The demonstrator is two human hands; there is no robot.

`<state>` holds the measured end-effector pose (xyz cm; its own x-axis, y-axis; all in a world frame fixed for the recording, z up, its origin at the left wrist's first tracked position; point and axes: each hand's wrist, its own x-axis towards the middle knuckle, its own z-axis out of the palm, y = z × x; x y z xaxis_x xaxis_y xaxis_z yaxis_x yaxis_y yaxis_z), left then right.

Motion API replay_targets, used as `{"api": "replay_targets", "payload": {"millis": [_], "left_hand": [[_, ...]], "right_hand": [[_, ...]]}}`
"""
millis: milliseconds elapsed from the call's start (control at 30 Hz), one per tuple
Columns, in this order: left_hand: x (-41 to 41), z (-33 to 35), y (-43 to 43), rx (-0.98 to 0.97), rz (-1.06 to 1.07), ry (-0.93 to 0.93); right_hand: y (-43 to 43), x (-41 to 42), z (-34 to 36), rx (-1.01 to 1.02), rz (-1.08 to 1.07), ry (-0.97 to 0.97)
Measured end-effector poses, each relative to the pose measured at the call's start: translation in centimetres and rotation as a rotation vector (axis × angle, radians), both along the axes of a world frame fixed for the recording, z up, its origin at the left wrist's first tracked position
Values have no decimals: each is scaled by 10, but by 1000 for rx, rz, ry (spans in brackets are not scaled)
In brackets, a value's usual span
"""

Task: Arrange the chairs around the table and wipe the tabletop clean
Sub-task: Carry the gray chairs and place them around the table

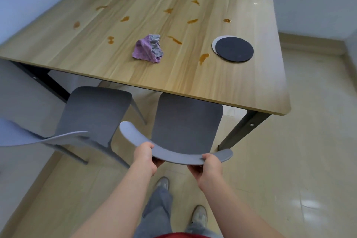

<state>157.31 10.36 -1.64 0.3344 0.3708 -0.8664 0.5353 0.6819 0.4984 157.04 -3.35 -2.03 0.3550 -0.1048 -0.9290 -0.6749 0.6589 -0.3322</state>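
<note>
From the head view, the left hand (144, 157) and right hand (209, 166) each curl round the curved backrest of the grey chair (185, 121) at the desk's (251, 83) near edge; a second chair (92, 114) stands just beside it; a crumpled purple cloth (147, 48) lies mid-desk among orange stains (203, 58).

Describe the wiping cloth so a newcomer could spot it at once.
Look at the wooden table. Near its middle, left of the round black mat, lies the cloth. It is the only crumpled thing there, purple and grey among flat orange stains.
</note>
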Motion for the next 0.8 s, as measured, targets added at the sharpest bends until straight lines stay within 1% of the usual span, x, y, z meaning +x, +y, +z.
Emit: {"api": "replay_targets", "payload": {"millis": [267, 600, 800], "left_hand": [[43, 0, 18, -14, -60, -6], [79, -3, 31, -81, -167, -55], [98, 1, 34, -157, -139, -97]], "right_hand": [[17, 35, -5, -57, -74, 11], [31, 69, -3, -203, -131, 43], [28, 89, 3, -279, -113, 44]]}}
